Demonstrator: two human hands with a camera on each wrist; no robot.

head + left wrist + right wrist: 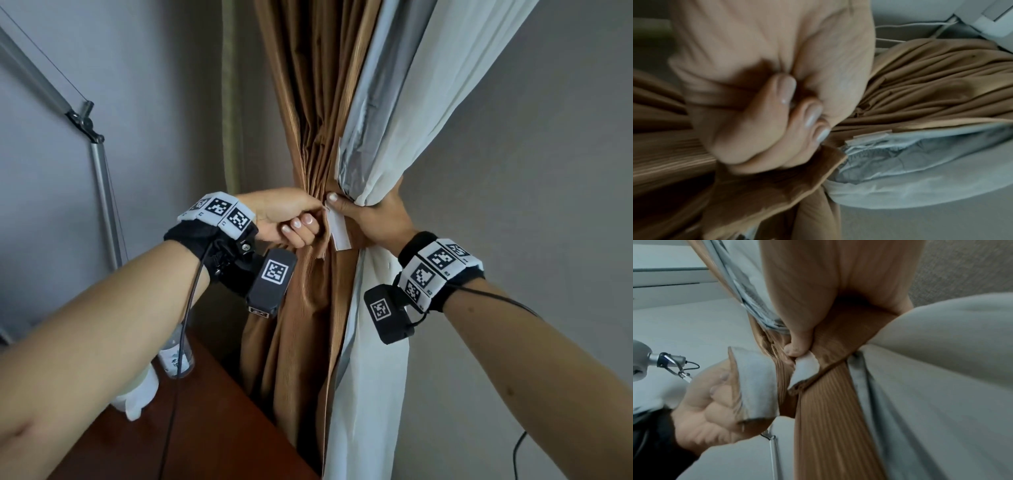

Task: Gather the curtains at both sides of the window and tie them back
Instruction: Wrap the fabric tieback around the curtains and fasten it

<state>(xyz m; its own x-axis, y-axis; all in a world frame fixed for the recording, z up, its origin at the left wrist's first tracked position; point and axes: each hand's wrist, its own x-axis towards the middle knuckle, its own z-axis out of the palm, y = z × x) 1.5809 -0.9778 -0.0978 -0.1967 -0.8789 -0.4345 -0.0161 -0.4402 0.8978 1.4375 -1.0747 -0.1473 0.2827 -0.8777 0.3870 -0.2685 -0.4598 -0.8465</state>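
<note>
The brown curtain [308, 102] and its pale lining [411, 102] are bunched together at mid-height. My right hand [373, 212] wraps around the bundle from the right. Its thumb [797, 345] presses one tie-back end with a white fastening patch [803, 369] against the folds. My left hand [291, 219] is on the left side of the bundle, fingers curled round the other brown tie-back end [766, 186]. That end's white patch [756, 382] faces the bundle, a small gap away from the first patch. The strap's run behind the curtain is hidden.
A dark wooden table [222, 428] stands below left, with a plastic bottle [176, 356] and a white cloth-like thing [140, 394] on it. A metal lamp arm [99, 171] rises along the left wall. A black cable [517, 452] hangs at lower right. Bare wall lies right.
</note>
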